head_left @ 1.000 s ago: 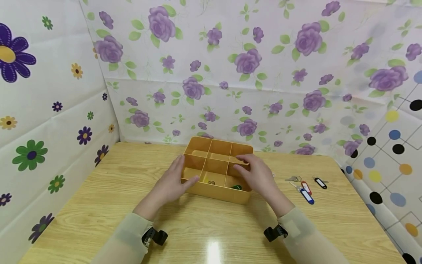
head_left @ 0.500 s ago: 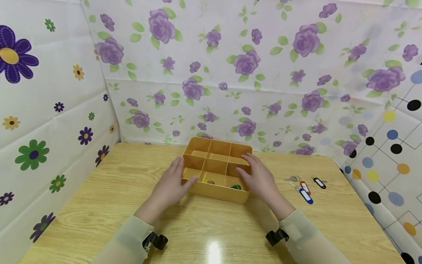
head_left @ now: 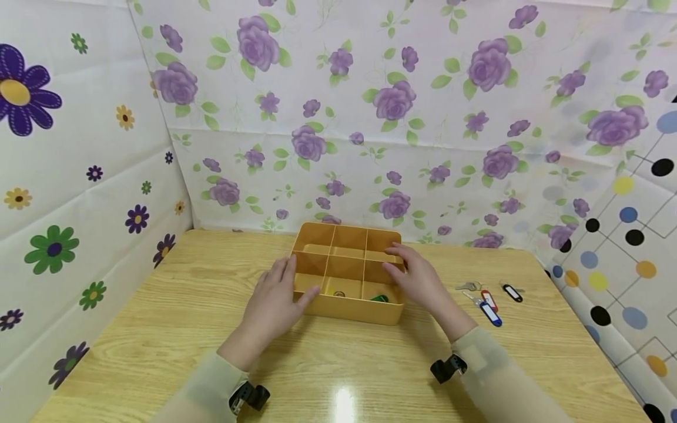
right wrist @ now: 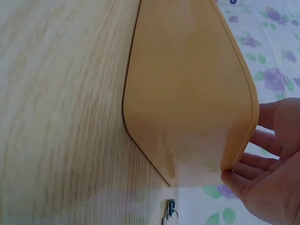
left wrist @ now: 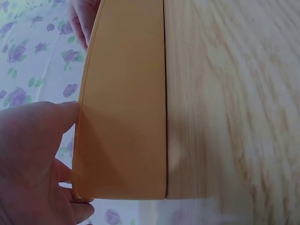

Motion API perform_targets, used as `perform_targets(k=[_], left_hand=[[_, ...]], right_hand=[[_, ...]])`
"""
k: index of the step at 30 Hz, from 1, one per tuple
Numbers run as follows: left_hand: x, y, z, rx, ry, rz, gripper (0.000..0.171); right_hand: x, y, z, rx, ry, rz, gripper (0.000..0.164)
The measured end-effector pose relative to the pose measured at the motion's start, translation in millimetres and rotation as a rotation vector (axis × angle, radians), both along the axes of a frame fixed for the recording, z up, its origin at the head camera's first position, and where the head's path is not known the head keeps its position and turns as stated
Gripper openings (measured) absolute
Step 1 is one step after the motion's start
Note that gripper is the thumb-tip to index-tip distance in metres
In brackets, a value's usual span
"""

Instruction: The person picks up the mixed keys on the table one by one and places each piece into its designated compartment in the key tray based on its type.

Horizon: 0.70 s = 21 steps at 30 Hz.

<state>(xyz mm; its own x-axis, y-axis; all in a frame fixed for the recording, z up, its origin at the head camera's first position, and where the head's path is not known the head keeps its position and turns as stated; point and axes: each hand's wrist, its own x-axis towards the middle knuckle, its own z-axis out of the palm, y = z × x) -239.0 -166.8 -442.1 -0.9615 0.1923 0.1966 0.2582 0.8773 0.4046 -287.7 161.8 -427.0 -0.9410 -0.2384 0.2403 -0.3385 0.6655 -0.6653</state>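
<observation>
A yellow-orange divided storage box stands on the table, with several compartments. My left hand holds its left end, the thumb near the front rim and the fingers along the side; in the left wrist view the thumb tip meets the rim of the box. At the other end my right hand holds the right wall, its fingers reaching over the rim; the right wrist view shows them bent at the box's corner. A green key tag lies in the front right compartment. The front middle one contains a key ring and something yellow.
Right of the box, on the wooden table, lie keys with a red tag, a blue tag and a black-edged tag. Flower-patterned cloth closes off the back.
The box has turned slightly, its front wall now lying more level across the view. Both hands have moved with it. The keys on the table stay where they were.
</observation>
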Motion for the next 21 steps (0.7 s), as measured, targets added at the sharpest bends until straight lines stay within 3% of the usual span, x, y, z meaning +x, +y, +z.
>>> perform_targets(k=[9, 15, 21], left_hand=[[-2.6, -2, 2.2, 0.081, -0.046, -0.009, 0.109], [-12.4, -6, -1.1, 0.108, -0.095, -0.053, 0.116], [-18.3, -7, -0.8, 0.117, -0.055, -0.067, 0.110]], right_hand=[[2.1, 6, 0.7, -0.029, -0.007, 0.029, 0.048], [5.1, 28, 10.5, -0.009, 0.023, -0.059, 0.053], [8.2, 54, 12.8, -0.005, -0.042, -0.122, 0.055]])
